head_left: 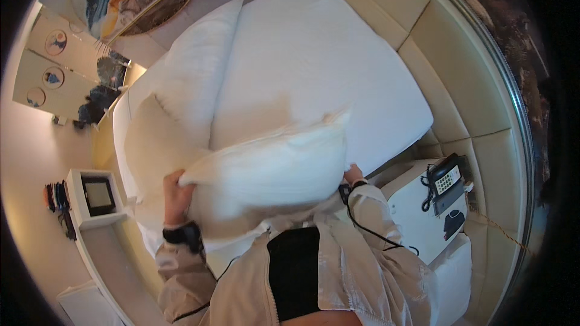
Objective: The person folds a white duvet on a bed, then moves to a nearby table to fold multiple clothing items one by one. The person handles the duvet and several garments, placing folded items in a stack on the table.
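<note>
We grip a white pillow (272,166) at both ends, left hand (176,196) and right hand (352,175) closed on it, above the bed (314,66); a telephone (446,182) sits just right of our right hand.

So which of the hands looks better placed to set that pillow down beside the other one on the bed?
Probably the left hand. It grips the end of the held pillow nearest the pillow lying on the bed. The right hand holds the far end, beside the nightstand.
</note>
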`<state>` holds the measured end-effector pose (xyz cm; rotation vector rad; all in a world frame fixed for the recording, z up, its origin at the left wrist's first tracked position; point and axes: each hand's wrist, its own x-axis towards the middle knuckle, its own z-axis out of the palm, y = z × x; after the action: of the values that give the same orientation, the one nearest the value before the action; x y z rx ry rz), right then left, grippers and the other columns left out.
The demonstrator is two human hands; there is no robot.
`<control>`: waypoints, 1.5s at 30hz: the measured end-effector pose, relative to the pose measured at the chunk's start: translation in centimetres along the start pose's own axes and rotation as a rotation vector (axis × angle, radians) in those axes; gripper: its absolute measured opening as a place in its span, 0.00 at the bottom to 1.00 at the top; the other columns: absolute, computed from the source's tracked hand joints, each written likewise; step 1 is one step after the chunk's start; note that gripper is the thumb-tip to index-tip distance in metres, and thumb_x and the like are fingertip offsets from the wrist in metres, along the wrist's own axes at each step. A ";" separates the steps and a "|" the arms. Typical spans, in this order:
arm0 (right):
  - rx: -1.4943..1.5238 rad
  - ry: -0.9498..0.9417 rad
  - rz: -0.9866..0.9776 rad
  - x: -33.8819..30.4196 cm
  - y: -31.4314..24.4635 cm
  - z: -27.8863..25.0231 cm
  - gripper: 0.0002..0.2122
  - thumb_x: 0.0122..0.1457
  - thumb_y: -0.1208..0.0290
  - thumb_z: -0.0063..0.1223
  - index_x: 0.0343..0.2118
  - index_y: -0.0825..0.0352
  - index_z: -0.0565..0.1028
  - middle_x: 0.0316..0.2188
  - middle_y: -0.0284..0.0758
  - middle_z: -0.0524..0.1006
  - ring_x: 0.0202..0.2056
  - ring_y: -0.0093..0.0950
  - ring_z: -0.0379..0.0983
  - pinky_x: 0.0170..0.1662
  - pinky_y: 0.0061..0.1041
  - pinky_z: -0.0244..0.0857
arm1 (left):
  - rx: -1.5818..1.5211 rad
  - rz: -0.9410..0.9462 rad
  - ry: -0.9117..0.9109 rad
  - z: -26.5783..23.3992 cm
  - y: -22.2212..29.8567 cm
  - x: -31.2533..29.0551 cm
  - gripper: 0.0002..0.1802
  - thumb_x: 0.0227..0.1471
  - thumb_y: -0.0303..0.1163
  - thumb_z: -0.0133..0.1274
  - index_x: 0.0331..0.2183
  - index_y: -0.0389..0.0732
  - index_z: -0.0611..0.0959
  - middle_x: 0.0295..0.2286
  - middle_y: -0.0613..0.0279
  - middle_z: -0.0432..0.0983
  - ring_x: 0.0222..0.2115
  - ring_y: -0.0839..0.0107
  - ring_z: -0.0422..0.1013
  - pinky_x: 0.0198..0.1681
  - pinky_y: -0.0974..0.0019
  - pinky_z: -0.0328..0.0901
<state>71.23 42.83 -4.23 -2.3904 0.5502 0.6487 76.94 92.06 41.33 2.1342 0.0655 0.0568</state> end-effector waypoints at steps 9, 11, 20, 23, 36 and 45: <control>0.258 -0.187 -0.259 -4.9 -13.0 -2.6 0.24 0.52 0.59 0.55 0.51 0.66 0.69 0.38 0.45 0.76 0.39 0.41 0.73 0.43 0.35 0.67 | 0.267 0.004 0.030 9.7 -16.3 1.6 0.10 0.46 0.30 0.58 0.30 0.33 0.78 0.22 0.57 0.76 0.26 0.64 0.72 0.31 0.60 0.65; 0.336 -0.218 -0.251 -6.7 -14.8 -1.6 0.24 0.52 0.62 0.56 0.52 0.66 0.68 0.38 0.44 0.77 0.39 0.39 0.74 0.42 0.34 0.68 | 0.448 -0.008 0.179 12.2 -18.4 1.2 0.12 0.46 0.32 0.58 0.32 0.34 0.78 0.24 0.53 0.76 0.27 0.56 0.73 0.33 0.56 0.65; 0.353 -0.056 -0.534 -10.9 -21.0 3.2 0.26 0.50 0.66 0.55 0.54 0.67 0.64 0.57 0.43 0.58 0.47 0.38 0.68 0.47 0.30 0.66 | 0.824 0.106 0.079 9.1 -14.4 -4.2 0.17 0.47 0.42 0.56 0.30 0.36 0.77 0.29 0.51 0.74 0.34 0.50 0.69 0.41 0.56 0.63; 0.270 -0.184 -0.421 -11.2 -22.6 3.9 0.27 0.50 0.65 0.57 0.53 0.68 0.64 0.55 0.45 0.59 0.51 0.40 0.63 0.48 0.30 0.65 | 0.577 0.021 0.025 9.1 -18.0 -5.1 0.17 0.51 0.41 0.54 0.29 0.34 0.80 0.24 0.51 0.75 0.27 0.55 0.72 0.33 0.58 0.65; -0.147 -0.543 -0.312 -10.5 -16.1 8.7 0.34 0.58 0.48 0.45 0.62 0.64 0.55 0.62 0.46 0.54 0.65 0.42 0.42 0.65 0.36 0.41 | -0.181 0.046 0.344 -2.4 -1.0 -3.8 0.11 0.53 0.32 0.54 0.29 0.33 0.81 0.24 0.67 0.76 0.24 0.79 0.66 0.28 0.74 0.61; 0.870 -0.997 -0.249 -10.8 -25.1 0.4 0.26 0.57 0.55 0.48 0.59 0.54 0.62 0.51 0.27 0.69 0.52 0.25 0.64 0.53 0.36 0.57 | -0.163 0.209 0.507 1.0 8.5 -2.2 0.09 0.53 0.29 0.53 0.30 0.31 0.79 0.25 0.68 0.73 0.26 0.81 0.64 0.30 0.77 0.58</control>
<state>75.52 64.05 12.50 -1.0935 0.0422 1.0803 75.05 86.49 47.95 1.9101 0.1297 0.7021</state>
